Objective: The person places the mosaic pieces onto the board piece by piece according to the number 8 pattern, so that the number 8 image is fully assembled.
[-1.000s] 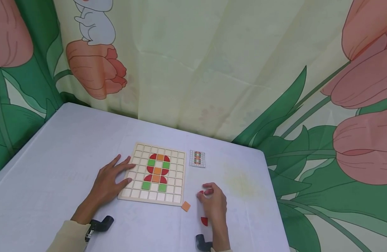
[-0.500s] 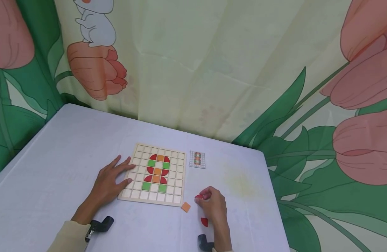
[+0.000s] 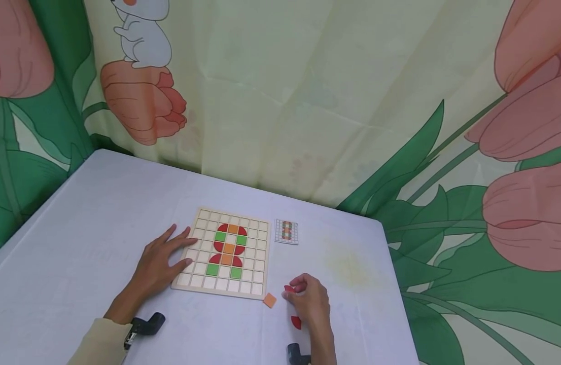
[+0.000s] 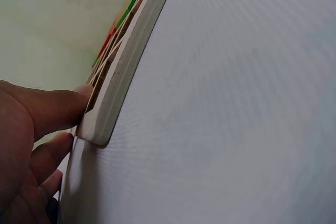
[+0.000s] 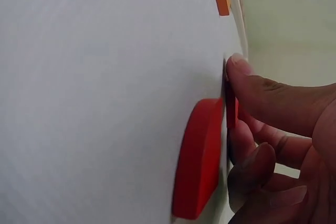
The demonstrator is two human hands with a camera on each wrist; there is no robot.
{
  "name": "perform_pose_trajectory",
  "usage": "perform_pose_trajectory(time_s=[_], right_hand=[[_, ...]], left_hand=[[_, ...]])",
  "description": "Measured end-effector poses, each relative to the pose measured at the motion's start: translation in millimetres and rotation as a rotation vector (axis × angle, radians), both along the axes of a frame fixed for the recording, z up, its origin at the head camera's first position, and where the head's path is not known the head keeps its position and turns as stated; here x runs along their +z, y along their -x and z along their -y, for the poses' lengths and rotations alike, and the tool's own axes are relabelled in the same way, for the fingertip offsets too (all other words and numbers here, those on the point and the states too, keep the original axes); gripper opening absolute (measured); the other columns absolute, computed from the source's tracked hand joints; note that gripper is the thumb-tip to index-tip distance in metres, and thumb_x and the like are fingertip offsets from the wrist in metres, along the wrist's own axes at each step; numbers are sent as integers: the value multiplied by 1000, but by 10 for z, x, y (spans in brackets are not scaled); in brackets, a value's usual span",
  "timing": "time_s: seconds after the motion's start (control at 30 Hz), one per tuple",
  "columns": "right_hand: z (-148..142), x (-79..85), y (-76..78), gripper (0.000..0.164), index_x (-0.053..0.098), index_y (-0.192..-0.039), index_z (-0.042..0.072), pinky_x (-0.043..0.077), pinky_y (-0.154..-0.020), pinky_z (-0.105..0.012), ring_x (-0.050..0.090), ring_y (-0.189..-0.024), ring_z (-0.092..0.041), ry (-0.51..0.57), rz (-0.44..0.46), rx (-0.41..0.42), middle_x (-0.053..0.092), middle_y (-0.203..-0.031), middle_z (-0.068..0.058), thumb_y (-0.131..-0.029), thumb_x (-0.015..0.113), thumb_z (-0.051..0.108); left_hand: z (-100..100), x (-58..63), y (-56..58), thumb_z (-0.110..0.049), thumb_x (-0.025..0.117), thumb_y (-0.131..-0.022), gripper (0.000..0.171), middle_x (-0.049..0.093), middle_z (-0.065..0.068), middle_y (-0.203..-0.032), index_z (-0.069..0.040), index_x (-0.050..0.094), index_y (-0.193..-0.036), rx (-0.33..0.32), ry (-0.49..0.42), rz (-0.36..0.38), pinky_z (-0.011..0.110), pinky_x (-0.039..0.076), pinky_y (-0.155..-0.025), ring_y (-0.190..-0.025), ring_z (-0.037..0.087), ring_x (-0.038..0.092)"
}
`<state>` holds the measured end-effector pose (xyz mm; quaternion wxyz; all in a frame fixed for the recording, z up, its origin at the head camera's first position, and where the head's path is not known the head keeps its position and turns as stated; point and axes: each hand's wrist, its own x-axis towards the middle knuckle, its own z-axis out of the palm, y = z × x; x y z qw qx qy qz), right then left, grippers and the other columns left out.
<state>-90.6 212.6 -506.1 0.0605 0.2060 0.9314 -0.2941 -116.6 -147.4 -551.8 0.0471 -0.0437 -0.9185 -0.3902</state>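
In the head view, a square wooden grid board [image 3: 255, 243] carries red, orange and green tiles set in its cells. My left hand [image 3: 158, 261] rests at its left edge with fingers spread; in the left wrist view, the thumb [image 4: 60, 109] touches the board's corner [image 4: 97, 129]. Right of the board, my right hand [image 3: 311, 300] pinches a red quarter-circle tile [image 3: 288, 288] between thumb and fingers, low at the tablecloth. Another red quarter-circle tile [image 3: 296, 322] lies just nearer to me, large in the right wrist view. An orange square tile [image 3: 269, 300] lies by the board's near right corner.
A small pattern card [image 3: 286, 231] lies right of the board, printed with a coloured grid. The table [image 3: 362, 314] has a white cloth. Behind it hangs a curtain [image 3: 280, 101] with tulips. Black wrist cameras [image 3: 148, 324] sit on both wrists.
My right hand has drawn slightly toward me, and the red quarter-circle tile in its fingers has shifted and turned. The left hand and the board stay in place.
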Motion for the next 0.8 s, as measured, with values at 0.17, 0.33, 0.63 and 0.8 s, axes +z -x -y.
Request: perform_pose_trajectory(time_s=[0.17,0.33,0.63,0.8], right_hand=[[-31,-19,-8,32,68,-94,15,50,-65,-28,59,-77,-18,38,7,23,66,-87,-3,-78,96,16],[-47,-63,-19,27,69,-96,16,51,-58,-23,61,-74,-19,146,-7,19,68,-87,-3,-83,92,16],[-85,-20,-42,16,80,-101,21,54,-62,-23,63,-77,-20,235,-64,17,74,-95,1,-88,87,16],[-107,4,-46,13,79,-100,24,51,-58,-22,61,-73,-24,284,-108,-12,71,-101,0,-92,83,14]], left_hand=[[0,-7,0,-15,81,-91,55,47,16,-166,-15,66,-144,2,-4,-1,77,22,-120,-163,43,22],[-1,-19,2,-16,80,-91,55,46,16,-166,-15,66,-144,-4,-3,5,77,22,-120,-163,43,22],[1,19,1,-15,80,-91,54,46,17,-166,-15,66,-144,-5,-4,0,78,23,-118,-163,43,22],[1,5,1,-15,81,-91,54,47,17,-165,-15,66,-143,-5,-7,-5,78,23,-118,-162,43,23]])
